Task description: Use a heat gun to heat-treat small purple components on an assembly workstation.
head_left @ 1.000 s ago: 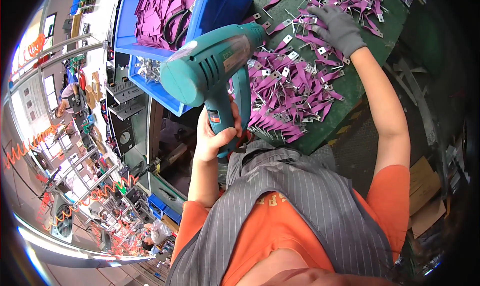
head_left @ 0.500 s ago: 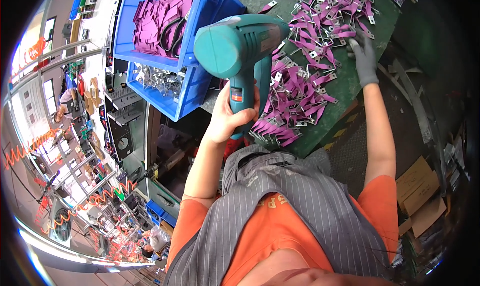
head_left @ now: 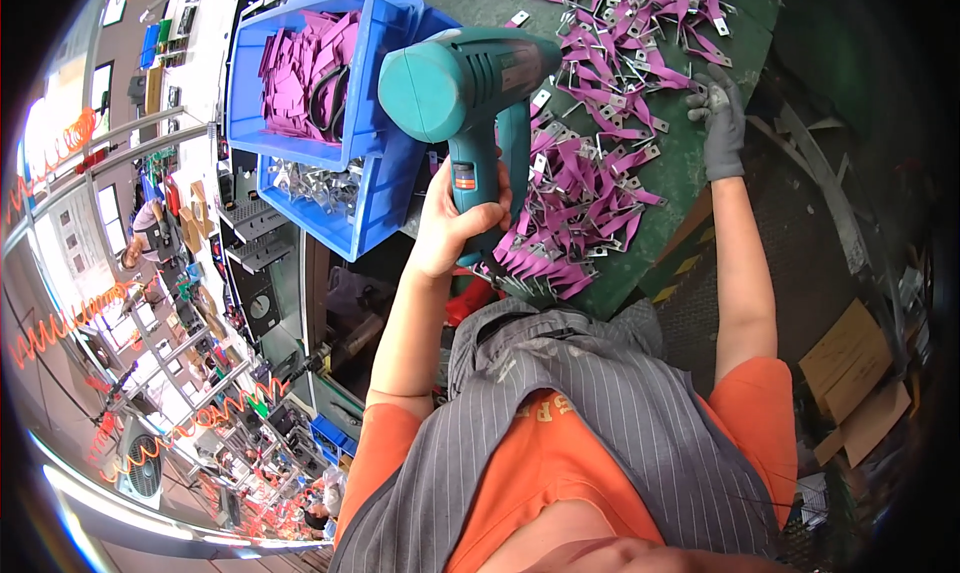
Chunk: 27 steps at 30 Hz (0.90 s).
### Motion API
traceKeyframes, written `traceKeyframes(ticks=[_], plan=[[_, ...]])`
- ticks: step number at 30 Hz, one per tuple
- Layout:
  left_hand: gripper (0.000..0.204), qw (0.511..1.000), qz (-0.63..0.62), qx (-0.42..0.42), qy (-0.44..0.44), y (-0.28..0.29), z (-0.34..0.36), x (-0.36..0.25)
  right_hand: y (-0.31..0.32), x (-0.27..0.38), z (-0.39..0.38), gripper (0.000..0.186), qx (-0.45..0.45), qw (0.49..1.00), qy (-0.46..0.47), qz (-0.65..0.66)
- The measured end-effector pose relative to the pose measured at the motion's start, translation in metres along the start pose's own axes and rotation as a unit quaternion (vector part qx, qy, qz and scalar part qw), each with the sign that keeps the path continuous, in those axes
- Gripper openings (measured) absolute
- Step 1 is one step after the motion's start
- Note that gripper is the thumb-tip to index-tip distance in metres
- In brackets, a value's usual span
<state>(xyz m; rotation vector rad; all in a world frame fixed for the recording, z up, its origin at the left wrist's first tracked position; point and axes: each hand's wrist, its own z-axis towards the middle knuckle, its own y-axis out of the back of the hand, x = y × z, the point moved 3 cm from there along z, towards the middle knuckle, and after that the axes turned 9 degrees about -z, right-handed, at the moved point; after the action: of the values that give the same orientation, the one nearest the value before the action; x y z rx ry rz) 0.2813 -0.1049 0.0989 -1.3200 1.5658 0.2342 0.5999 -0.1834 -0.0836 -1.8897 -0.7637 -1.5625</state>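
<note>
In my bare left hand [head_left: 455, 218] is a teal heat gun [head_left: 425, 88], its handle wrapped by my fingers and its nozzle pointing right over the pile. Below and beyond the nozzle lie many metal strips in purple sleeves [head_left: 590, 188], with bare metal tabs at their ends. My right hand [head_left: 724, 128], in a grey glove, is at the pile's right edge. Its fingers are loosely bent and apart, close to the tab of one purple-sleeved strip [head_left: 665, 71]. Whether the glove touches that tab I cannot tell.
Left of the heat gun, a blue bin [head_left: 370, 103] holds flat purple sleeves [head_left: 305, 73]. Under it, a second blue bin [head_left: 345, 235] contains shiny metal parts [head_left: 318, 185]. The green tabletop [head_left: 745, 43] ends just right of my glove. Cardboard [head_left: 848, 358] lies at the lower right.
My view has shifted slightly, so the bins and pile sit a little differently. My right hand has drawn back slightly from the strips, its fingers turned. The heat gun stays in my left hand.
</note>
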Motion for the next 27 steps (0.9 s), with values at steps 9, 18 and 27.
traceKeyframes(ticks=[9,18,27], plan=[[0.053,0.999,-0.010,0.047,0.023,-0.023,0.014,0.003,0.003,-0.006,0.002,0.039,-0.039,0.998,-0.021,0.045],[0.052,0.996,-0.015,0.053,0.071,-0.025,-0.002,0.004,0.019,-0.011,0.006,0.037,-0.048,0.980,-0.050,0.188],[0.058,0.995,-0.009,0.055,0.087,-0.035,-0.003,0.011,0.026,-0.012,0.004,0.044,-0.039,0.969,-0.042,0.242]])
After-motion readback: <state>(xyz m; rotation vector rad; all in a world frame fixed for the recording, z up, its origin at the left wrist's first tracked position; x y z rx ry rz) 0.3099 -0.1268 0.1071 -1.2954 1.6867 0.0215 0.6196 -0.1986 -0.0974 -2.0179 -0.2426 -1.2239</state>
